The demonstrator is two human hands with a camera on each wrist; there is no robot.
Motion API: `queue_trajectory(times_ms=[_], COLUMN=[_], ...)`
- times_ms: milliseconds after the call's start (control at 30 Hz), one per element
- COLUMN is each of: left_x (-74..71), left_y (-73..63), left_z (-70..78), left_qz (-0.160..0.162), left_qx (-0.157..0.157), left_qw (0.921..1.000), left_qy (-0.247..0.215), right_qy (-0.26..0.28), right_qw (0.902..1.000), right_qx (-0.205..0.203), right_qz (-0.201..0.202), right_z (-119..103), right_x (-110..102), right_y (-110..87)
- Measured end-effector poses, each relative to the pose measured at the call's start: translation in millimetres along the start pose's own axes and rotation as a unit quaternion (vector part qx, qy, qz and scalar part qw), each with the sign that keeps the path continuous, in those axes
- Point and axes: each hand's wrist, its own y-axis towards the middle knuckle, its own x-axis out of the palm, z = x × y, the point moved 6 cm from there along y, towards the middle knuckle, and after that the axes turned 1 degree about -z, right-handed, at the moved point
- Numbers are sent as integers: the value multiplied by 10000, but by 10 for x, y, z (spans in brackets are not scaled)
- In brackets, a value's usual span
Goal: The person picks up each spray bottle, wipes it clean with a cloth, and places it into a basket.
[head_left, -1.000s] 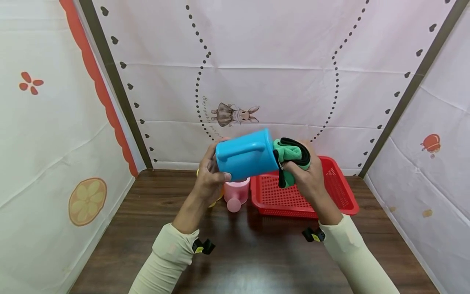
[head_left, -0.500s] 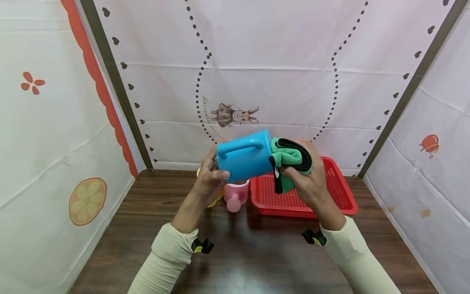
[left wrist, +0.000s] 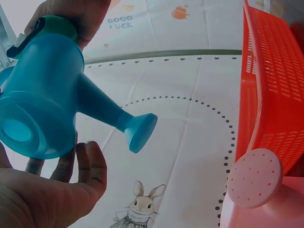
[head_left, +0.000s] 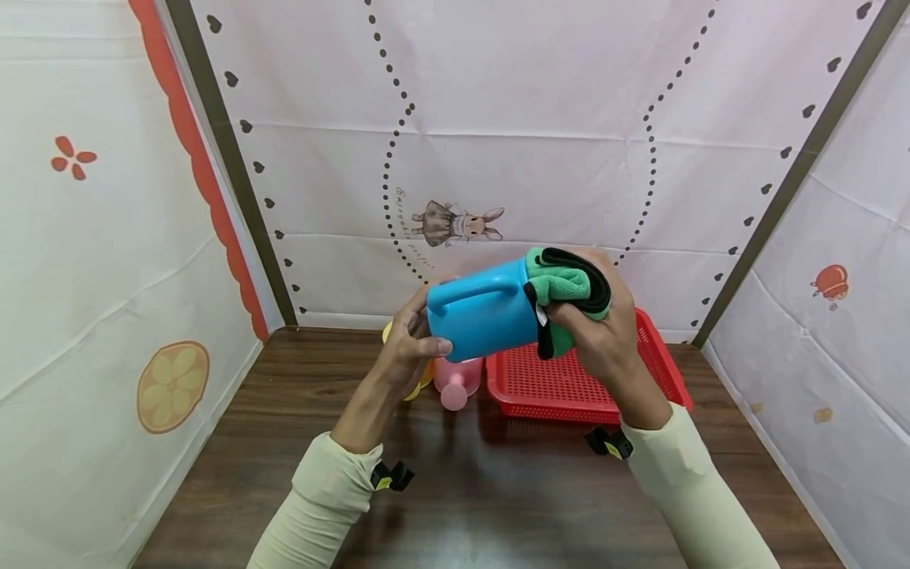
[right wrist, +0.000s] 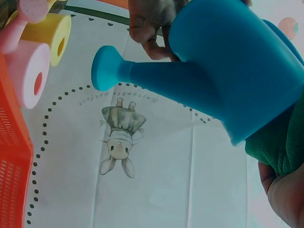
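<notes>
Held above the brown wood-grain table point(head_left: 462, 506), between 2 hands: a bright-blue plastic watering can point(head_left: 483, 320), tipped on its side; long axis in the head view running from base near 9 o'clock to mouth between 2 and 3 o'clock; long handle point(head_left: 472, 291) facing the head camera, flared spout point(left wrist: 102, 102) jutting opposite, seen only in the wrist views. Cupped round the base, thumb against the side: left hand point(head_left: 408, 340), directly on the plastic; clamped on a folded green cloth with black edging point(head_left: 565, 284): right hand point(head_left: 604, 336), at 3 o'clock, holding that cloth against the mouth; reach of fingertips inside impossible to tell. Nearest edges: red perforated plastic basket point(head_left: 550, 409) at 4 to 5 o'clock; small pink plastic watering can point(head_left: 464, 374) at 6 to 7 o'clock; yellow plastic vessel point(right wrist: 45, 33) just beside, at 7 o'clock, partly hidden in the head view; widest room for moving toward 6 o'clock, over the table.
</notes>
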Motion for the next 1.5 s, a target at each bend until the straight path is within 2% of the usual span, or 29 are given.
queue_trajectory(times_ms=[367,500,800,900,1067,1233,1500], left_x=[24,24,29,22,-21,-51,-46], left_y=[-20,-11,24,65,137,159,146], left_z=[-26,-28,-63,-51,18,61,70], left_qz=[-139,-14,253,318,488,581,371], left_qx=[178,174,-103,-120,-95,-191,-321], left_qw=[9980,9973,9979,9975,9975,9973,9979], left_qy=[-584,-712,-593,-615,-494,-398,-427], right_qy=[-202,-229,-405,-377,-337,-338,-183], right_qw=[9951,9924,9844,9844,9885,9900,9952], right_qx=[958,1197,1707,1711,1466,1367,957], right_qz=[170,161,103,127,142,108,115], right_z=[275,363,528,533,489,413,257], right_x=[-43,-49,-83,-96,-90,-57,-8], right_y=[-22,-43,-164,-203,-231,-238,-180])
